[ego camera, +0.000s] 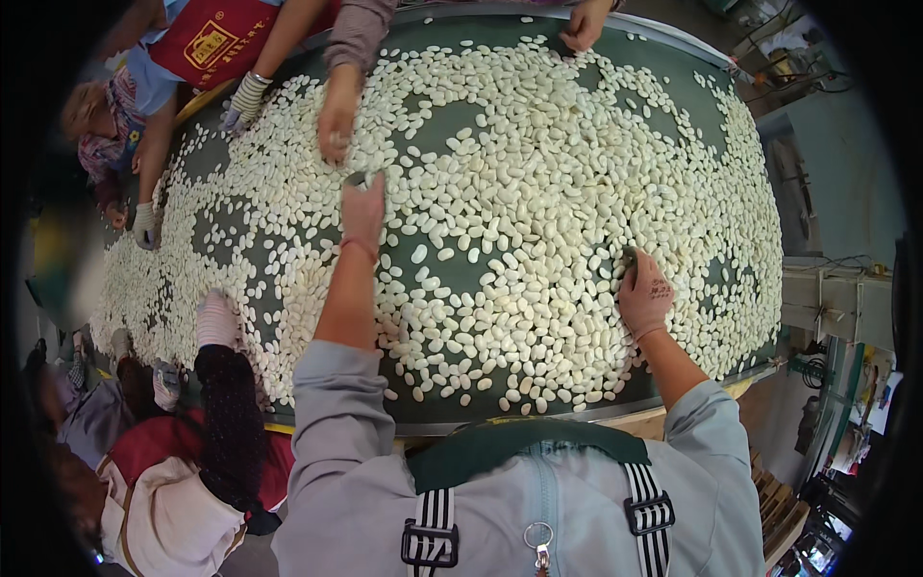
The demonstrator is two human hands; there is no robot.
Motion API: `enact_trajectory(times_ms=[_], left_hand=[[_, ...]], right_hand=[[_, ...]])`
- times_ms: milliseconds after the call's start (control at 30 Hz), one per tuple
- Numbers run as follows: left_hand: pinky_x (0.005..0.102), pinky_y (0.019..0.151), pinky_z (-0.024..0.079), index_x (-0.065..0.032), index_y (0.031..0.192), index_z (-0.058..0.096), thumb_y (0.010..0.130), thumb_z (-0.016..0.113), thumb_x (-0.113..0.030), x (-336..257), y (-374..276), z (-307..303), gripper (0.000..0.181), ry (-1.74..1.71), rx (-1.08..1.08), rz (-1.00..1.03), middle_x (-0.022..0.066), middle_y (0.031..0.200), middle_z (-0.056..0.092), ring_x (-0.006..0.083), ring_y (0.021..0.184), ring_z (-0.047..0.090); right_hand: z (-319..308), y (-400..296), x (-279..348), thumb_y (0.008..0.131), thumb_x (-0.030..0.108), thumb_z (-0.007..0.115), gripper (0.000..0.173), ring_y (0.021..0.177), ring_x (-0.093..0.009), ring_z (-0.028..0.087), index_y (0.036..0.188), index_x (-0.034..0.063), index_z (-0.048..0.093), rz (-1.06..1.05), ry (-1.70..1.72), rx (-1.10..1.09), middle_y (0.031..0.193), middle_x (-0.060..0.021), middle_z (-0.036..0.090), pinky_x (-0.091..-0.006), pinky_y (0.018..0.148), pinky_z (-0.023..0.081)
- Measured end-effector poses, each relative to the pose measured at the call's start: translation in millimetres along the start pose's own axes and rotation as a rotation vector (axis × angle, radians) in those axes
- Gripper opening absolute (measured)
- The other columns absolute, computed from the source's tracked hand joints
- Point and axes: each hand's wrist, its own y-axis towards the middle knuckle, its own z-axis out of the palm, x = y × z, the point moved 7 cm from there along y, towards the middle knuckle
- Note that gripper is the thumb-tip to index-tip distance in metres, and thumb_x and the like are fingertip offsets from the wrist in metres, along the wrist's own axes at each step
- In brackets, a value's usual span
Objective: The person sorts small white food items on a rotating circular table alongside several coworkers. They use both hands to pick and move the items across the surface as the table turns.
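White beans (555,166) lie thickly over a green sorting table (447,126), with bare green patches among them. My left hand (363,213), in a pink glove with dark fingertips, is stretched far forward over the beans and is blurred. A pale spot shows by its fingertips, but whether it is a held bean I cannot tell. Among the beans to the right rests my right hand (646,292), in a matching glove with printing on its back. Its fingers point to the far left and touch the beans; what lies under them is hidden.
Opposite, a co-worker's bare hands (339,119) reach onto the beans. Several gloved co-workers' hands work along the left side, one in a striped glove (218,317) close to my left arm. A metal rim (606,412) edges the table. Wooden pallets (779,505) stand at the lower right.
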Motion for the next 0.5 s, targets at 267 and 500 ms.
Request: enact_trajectory(times_ms=[267,500], left_hand=[[0.0400,0.098,0.043,0.0041,0.134,0.040,0.087,0.057,-0.048,-110,-92,188,0.073,0.171,0.707,0.132,0.0264,0.125,0.056,0.0385,0.117,0.053],[0.0445,0.091,0.044,0.0019,0.119,0.052,0.092,0.051,-0.030,-58,-94,67,0.042,-0.011,0.383,0.067,0.0274,0.117,0.056,0.0430,0.107,0.053]], right_hand=[[-4,6,4,0.091,0.019,0.052,0.023,0.085,-0.033,0.064,0.113,0.0142,0.058,0.029,0.066,-0.028,0.100,-0.0081,0.066,-0.0411,0.072,0.050],[7,-33,24,0.097,0.022,0.048,0.026,0.058,-0.012,0.052,0.092,0.0005,0.063,0.409,0.856,-0.068,0.067,-0.0022,0.057,-0.0297,0.054,0.043]])
